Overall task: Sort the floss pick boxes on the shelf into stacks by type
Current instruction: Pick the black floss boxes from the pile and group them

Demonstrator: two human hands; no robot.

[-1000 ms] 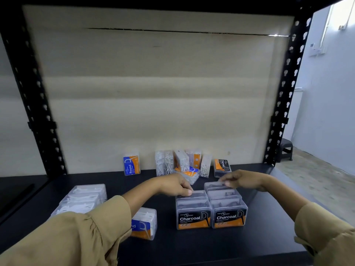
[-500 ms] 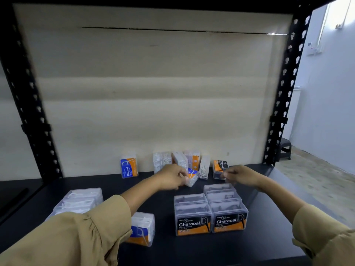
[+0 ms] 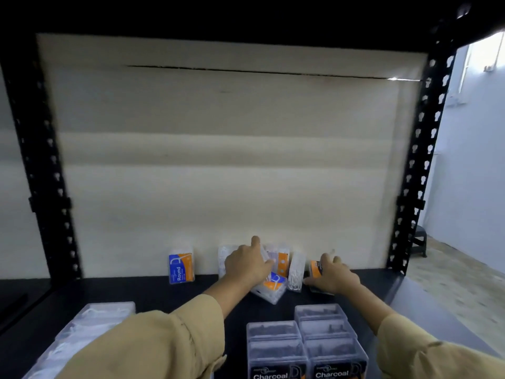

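Note:
Several floss pick boxes stand against the back board of the black shelf (image 3: 153, 294). My left hand (image 3: 247, 262) reaches into the cluster and closes on a clear upright box (image 3: 266, 254). A tipped white box with a blue and orange label (image 3: 270, 289) lies just below that hand. My right hand (image 3: 332, 276) wraps around a dark Charcoal box with an orange label (image 3: 315, 268) at the cluster's right end. A blue and orange Round box (image 3: 181, 265) stands alone to the left. Stacked Charcoal boxes (image 3: 303, 343) sit at the front centre, and clear boxes of white picks (image 3: 90, 321) at the front left.
Black perforated uprights (image 3: 420, 160) frame the shelf on both sides, and a dark shelf board spans overhead. A pale board closes the back. A clear box of white picks (image 3: 296, 270) stands between my two hands. To the right is open floor with a dark stool (image 3: 419, 242).
Both hands have moved back from the front Charcoal stacks to the cluster at the back board. The left now holds a clear box, the right the Charcoal box.

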